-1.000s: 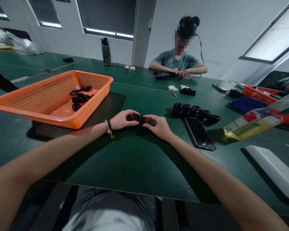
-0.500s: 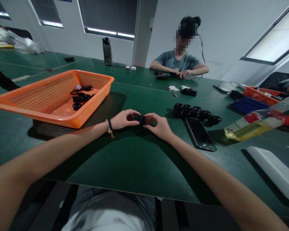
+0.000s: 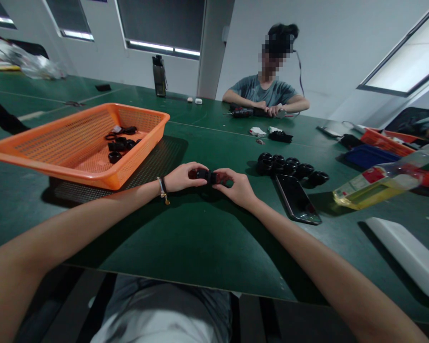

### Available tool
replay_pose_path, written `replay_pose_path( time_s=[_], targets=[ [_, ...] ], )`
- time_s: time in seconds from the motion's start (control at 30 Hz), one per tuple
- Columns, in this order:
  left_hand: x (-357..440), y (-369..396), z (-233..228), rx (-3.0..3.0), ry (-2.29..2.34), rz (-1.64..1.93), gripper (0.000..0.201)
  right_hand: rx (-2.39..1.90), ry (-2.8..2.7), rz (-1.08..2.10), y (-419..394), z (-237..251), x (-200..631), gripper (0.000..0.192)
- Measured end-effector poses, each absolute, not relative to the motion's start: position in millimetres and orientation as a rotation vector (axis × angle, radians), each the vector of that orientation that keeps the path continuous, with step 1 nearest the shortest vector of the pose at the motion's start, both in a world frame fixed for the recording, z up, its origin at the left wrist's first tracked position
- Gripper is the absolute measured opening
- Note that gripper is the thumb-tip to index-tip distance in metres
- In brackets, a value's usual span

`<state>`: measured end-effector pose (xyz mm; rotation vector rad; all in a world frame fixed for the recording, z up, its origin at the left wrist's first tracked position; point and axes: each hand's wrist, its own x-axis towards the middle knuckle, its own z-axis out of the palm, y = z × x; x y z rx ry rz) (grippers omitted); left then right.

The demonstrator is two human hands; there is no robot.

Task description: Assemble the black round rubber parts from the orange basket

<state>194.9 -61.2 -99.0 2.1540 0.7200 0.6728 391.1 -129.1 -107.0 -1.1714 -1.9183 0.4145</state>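
Both my hands meet over the middle of the green table [image 3: 186, 238]. My left hand [image 3: 182, 177], with a bracelet at the wrist, and my right hand [image 3: 238, 187] pinch a small black cylindrical part [image 3: 208, 176] from either end. The part sits just above the tabletop between my fingertips. A cluster of several similar black round parts [image 3: 289, 166] lies to the right of my right hand. More black parts [image 3: 119, 140] rest inside an orange mesh basket [image 3: 75, 164] to the left.
A dark phone [image 3: 297, 197] lies right of my right hand. A bottle of yellow liquid [image 3: 375, 183] and a white flat object [image 3: 403, 252] lie further right, with blue and orange trays [image 3: 375, 150] behind. Across the table a seated person [image 3: 268, 90] handles a tool. A dark bottle [image 3: 159, 76] stands at the far edge.
Almost nothing differs; my fingers shift slightly on the black part and the view nudges a little.
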Motion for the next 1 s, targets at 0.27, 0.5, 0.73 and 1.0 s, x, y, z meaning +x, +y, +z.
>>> replay_pose_path(
  time_s=[0.27,0.5,0.73,1.0],
  targets=[
    [194.9,-62.7,-96.6,2.154,0.736,0.639,0.042,-1.189,-1.927,0.414,-128.6,-106.7,390.7,0.025],
    [194.7,-62.5,-96.2,2.162,0.736,0.648,0.041,-1.195,-1.931,0.392,-128.7,-105.7,390.0,0.024],
    [195.3,-62.5,-97.2,2.167,0.738,0.667,0.041,-1.194,-1.937,0.386,-128.9,-105.9,390.1,0.024],
    [195.2,-62.2,-98.2,2.153,0.713,0.674,0.039,-1.208,-1.946,0.377,-129.2,-104.4,390.3,0.024]
  ],
)
